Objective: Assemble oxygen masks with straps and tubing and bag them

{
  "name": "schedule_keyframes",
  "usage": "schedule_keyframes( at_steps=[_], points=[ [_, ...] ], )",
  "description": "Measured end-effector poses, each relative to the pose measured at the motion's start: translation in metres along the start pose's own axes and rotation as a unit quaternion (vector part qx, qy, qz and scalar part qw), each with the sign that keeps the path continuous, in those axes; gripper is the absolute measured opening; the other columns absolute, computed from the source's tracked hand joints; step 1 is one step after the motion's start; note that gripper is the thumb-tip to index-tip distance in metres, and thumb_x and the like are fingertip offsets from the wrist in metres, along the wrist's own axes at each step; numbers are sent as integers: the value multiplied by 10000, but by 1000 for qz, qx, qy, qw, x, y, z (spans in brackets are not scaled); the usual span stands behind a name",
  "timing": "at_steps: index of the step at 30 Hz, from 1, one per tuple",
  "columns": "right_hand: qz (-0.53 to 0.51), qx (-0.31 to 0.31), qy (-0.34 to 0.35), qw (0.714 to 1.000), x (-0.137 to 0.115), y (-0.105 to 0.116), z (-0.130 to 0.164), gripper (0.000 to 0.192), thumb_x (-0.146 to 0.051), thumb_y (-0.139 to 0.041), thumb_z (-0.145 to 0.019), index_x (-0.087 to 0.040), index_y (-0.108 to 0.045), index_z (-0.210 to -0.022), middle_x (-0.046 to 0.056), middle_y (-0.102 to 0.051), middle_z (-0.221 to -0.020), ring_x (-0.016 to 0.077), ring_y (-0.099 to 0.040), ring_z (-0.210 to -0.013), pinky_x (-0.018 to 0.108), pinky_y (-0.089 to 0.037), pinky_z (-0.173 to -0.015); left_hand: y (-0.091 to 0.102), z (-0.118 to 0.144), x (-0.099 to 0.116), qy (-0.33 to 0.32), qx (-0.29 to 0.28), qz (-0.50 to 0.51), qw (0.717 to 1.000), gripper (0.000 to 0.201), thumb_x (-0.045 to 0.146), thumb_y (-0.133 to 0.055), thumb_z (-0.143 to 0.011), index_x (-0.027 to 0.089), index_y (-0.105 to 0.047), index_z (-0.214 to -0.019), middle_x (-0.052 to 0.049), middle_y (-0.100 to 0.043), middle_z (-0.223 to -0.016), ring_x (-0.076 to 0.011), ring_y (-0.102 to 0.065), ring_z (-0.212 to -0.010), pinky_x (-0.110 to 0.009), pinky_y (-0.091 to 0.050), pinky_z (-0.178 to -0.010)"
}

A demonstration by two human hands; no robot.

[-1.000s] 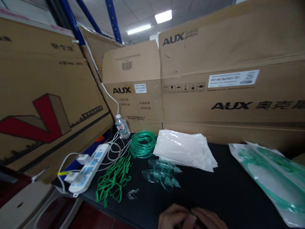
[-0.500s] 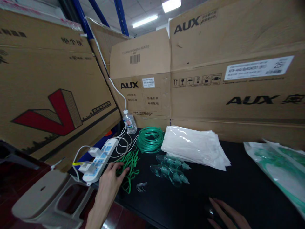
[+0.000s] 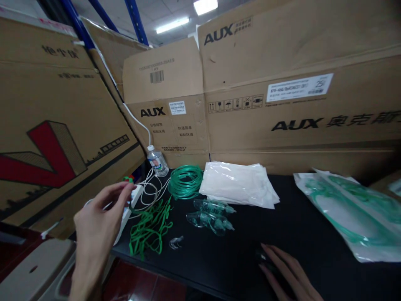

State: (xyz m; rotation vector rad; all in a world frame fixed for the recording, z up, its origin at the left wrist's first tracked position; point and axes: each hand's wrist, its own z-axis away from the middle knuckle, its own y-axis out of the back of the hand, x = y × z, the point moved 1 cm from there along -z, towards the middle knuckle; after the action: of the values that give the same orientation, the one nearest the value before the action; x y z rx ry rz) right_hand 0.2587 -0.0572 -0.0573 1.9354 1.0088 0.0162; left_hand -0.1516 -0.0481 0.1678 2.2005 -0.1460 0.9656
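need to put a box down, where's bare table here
Bare black table lies between the white bag stack, the packaged tubing and the right hand. The left end is crowded: green bands, tubing coil, clear masks, cables, left hand.

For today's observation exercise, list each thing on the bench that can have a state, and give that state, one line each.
Left hand: raised, pinching a green strap.
Right hand: flat on the table.
Bottle: upright, capped.
Tubing: coiled.
Straps: loose, tangled pile.
Masks: unpacked, lying side by side.
Bags: stacked flat.
Power strip: cables plugged in.
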Motion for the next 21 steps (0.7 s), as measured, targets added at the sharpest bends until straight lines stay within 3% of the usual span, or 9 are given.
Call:
schedule_keyframes(
  at_steps=[3, 7, 9, 12, 16, 18, 21],
  points=[
    [-33, 66, -64, 995, -8, 1, -4, 302, -359, -636, -981, -247, -751, -1237, 97, -781, -1212, 257, -780, -1067, 283, -612, -971, 2, 8, 43, -22, -5, 157, 987, 339, 417, -823, -812, 176, -767, -1044, -33, -810, -933, -191, -734, -779, -270, -586, -722],
    [-117, 125, -211, 962, -14, 6, -2, 285, -369, -734, -911, -233, -739, -1161, 67, -800, -1116, 243, -794, -992, 276, -622, -941, -16, 27, 76, -45, -47, 284, 957, 282, 357, -853, -816, 213, -759, -1039, 18, -807, -894, -146, -742, -755, -202, -609, -684],
    [-178, 152, -303, 924, -16, 12, 1, 328, -457, -751, -878, -230, -738, -1114, 62, -812, -1070, 250, -796, -955, 277, -639, -880, -30, 38, 87, -63, -64, 338, 937, 261, 349, -846, -828, 232, -758, -1043, 21, -807, -898, -148, -754, -766, -197, -629, -666],
    [-275, 199, -423, 840, -25, 25, 3, 442, -570, -733, -864, -225, -700, -1137, 71, -820, -1044, 257, -782, -971, 278, -629, -833, -53, 56, 98, -70, -127, 377, 915, 244, 336, -825, -842, 254, -751, -1059, 19, -801, -937, -163, -765, -828, -210, -654, -679],
    [-374, 251, -483, 751, -41, 42, -1, 395, -592, -646, -940, -239, -628, -1117, 62, -806, -990, 205, -738, -772, 278, -577, -676, -93, 95, 86, -75, -273, 335, 899, 101, 323, -738, -893, 223, -749, -903, -8, -770, -899, -190, -749, -800, -242, -655, -608],
    [-417, 267, -491, 717, -45, 46, -3, 379, -601, -609, -961, -234, -614, -1053, 54, -786, -931, 174, -672, -625, 273, -528, -553, -114, 121, 67, -128, -320, 282, 895, 65, 238, -685, -910, 228, -742, -880, -8, -759, -904, -179, -741, -784, -240, -642, -632],
    [-479, 271, -498, 670, -44, 47, -4, 417, -635, -619, -935, -221, -603, -981, 55, -762, -872, 146, -591, -487, 263, -450, -426, -137, 158, 28, -234, -348, 209, 883, 192, 109, -620, -899, 252, -742, -941, -14, -770, -981, -187, -755, -882, -271, -636, -770]
  ],
)
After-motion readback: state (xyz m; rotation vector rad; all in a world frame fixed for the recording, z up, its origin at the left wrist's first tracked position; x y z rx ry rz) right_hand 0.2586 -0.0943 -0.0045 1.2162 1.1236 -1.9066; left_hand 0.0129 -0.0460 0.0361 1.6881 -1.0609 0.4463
